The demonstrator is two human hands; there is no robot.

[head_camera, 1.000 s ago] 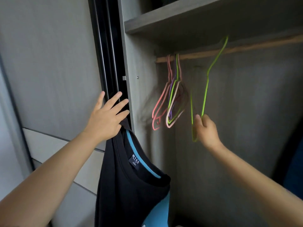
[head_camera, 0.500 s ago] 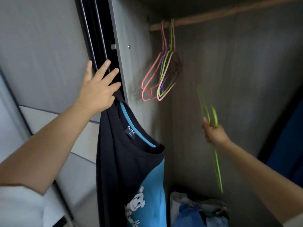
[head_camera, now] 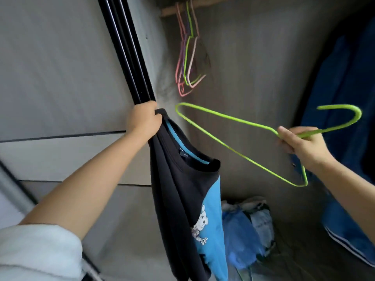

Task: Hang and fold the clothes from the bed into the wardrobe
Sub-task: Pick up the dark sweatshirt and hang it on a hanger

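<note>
Nearest, a white sleeve [head_camera: 36, 252] at lower left. Left hand [head_camera: 143, 120] fisted around the shoulder of a black and blue T-shirt [head_camera: 188, 199], hanging against the dark door track [head_camera: 129, 57]. Right hand [head_camera: 302, 147] pinching the neck of a green wire hanger [head_camera: 229, 118], tilted sideways. Beyond, grey wardrobe panels [head_camera: 56, 67], bagged bundles [head_camera: 245, 226] on the floor, blue garment [head_camera: 349, 118] at right. Farthest, coloured hangers [head_camera: 188, 57] on the wooden rail [head_camera: 172, 11].

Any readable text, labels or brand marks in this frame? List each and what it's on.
Small dark neck label inside the collar of the black and blue T-shirt: pale lettering, too blurred to read.
White cartoon bear print on the shirt's blue front: a picture, no lettering visible.
Nothing else bears text.
</note>
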